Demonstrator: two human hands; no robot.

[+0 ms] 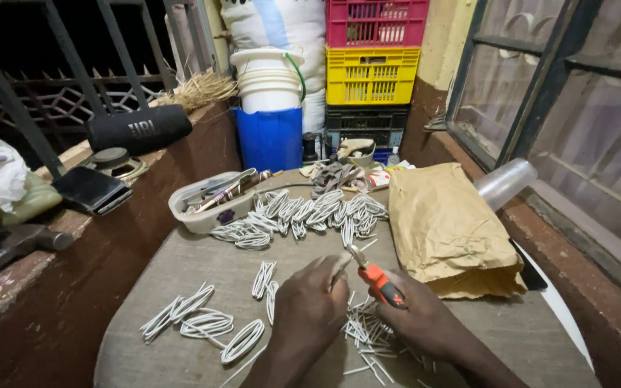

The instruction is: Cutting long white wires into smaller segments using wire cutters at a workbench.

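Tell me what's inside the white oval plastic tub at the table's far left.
The white oval plastic tub holds a loose jumble of long thin tools or sticks, some metallic, with one purple item showing through the wall. Whatever lies beneath that pile is covered. Bundles of white looped wire lie beside it.

surface: round cloth-covered table (181,273) | on it: white wire loops (303,212), cut wire bits (368,334), brown paper bag (447,230), plastic tub (206,208)
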